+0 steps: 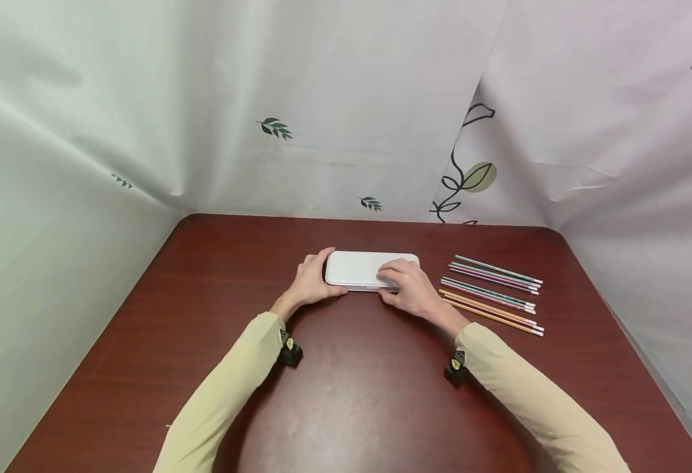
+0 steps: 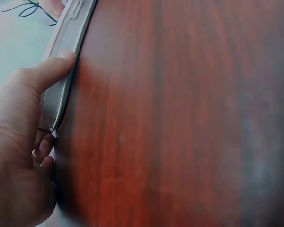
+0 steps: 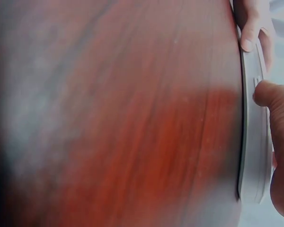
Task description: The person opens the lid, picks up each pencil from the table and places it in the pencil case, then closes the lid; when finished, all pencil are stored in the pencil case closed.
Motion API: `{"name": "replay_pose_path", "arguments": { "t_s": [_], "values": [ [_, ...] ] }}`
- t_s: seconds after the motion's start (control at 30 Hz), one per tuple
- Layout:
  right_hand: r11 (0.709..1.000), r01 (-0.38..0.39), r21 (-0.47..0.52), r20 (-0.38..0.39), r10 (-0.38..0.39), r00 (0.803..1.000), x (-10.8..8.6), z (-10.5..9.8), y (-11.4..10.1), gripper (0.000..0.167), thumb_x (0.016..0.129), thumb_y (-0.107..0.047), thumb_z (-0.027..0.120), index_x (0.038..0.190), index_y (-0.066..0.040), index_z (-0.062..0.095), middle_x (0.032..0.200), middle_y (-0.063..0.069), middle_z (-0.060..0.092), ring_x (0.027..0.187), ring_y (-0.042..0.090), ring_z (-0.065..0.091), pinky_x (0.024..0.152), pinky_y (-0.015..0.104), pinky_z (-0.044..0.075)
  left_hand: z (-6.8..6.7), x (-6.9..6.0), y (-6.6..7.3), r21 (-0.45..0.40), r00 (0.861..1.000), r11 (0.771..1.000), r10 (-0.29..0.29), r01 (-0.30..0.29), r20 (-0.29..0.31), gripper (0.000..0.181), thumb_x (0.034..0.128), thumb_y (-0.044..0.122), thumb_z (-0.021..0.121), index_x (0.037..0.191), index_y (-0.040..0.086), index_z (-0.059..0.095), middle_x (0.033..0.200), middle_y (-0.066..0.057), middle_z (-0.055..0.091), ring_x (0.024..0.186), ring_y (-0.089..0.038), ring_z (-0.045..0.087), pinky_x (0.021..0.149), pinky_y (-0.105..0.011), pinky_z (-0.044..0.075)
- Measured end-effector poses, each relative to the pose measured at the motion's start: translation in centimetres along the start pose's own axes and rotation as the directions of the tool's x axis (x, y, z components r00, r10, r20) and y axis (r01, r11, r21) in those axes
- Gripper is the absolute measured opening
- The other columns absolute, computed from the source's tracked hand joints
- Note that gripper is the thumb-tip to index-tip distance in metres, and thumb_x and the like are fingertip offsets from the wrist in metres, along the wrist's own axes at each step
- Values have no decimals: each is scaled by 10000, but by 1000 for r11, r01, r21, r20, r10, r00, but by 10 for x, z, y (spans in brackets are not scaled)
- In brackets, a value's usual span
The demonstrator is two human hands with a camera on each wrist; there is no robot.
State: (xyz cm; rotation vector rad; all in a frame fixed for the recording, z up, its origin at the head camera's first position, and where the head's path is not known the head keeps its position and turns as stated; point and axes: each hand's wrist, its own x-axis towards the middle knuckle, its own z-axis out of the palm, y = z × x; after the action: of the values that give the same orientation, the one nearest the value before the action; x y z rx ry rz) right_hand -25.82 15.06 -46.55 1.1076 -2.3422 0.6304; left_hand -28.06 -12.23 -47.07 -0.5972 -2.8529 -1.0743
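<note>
A white hard pencil case [image 1: 354,266] with rounded corners lies flat on the table, its lid down. My left hand [image 1: 311,281] grips its left end, the thumb [image 2: 57,71] along the front side and the fingers round the end. At the front right, my right hand [image 1: 409,288] holds the case with fingers bent over the lid. Its thumb [image 3: 270,94] touches the front side beside a small clasp [image 3: 256,84]. Several pencils [image 1: 487,295] in green, blue, pink and yellow lie to the right of the case, eraser ends pointing right.
The dark red-brown wooden table [image 1: 346,381] has rounded far corners. A pale curtain [image 1: 346,131] with leaf prints hangs behind it and at both sides. Each wrist carries a small black camera.
</note>
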Motion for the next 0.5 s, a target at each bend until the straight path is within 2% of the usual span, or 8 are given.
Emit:
{"name": "replay_pose_path", "arguments": {
  "t_s": [0.3, 0.4, 0.5],
  "values": [
    [996, 28, -88, 27, -26, 999, 4, 3, -2, 269, 773, -141, 829, 1005, -57, 721, 1066, 72, 656, 1029, 260, 583, 876, 458, 455, -2, 1, 0, -25, 999, 999, -38, 38, 19, 1005, 700, 325, 916, 1516, 90, 377, 1365, -179, 522, 1269, -339, 399, 1008, -480, 296],
    [987, 83, -139, 17, -82, 997, 4, 5, -3, 242, 770, -124, 809, 976, -50, 706, 1036, 89, 650, 978, 276, 589, 841, 452, 473, -1, 0, -1, -23, 999, 999, -39, 40, 24, 1011, 698, 328, 919, 1518, 94, 376, 1358, -171, 530, 1265, -329, 402, 1008, -472, 300],
    [965, 164, -204, 7, -167, 986, 6, 7, -3, 189, 763, -90, 773, 922, -36, 686, 969, 102, 639, 894, 286, 593, 792, 435, 497, -1, 0, -2, -17, 999, 999, -40, 41, 23, 1009, 702, 333, 920, 1519, 104, 374, 1345, -167, 536, 1257, -321, 406, 1004, -468, 308]
  ]
}}
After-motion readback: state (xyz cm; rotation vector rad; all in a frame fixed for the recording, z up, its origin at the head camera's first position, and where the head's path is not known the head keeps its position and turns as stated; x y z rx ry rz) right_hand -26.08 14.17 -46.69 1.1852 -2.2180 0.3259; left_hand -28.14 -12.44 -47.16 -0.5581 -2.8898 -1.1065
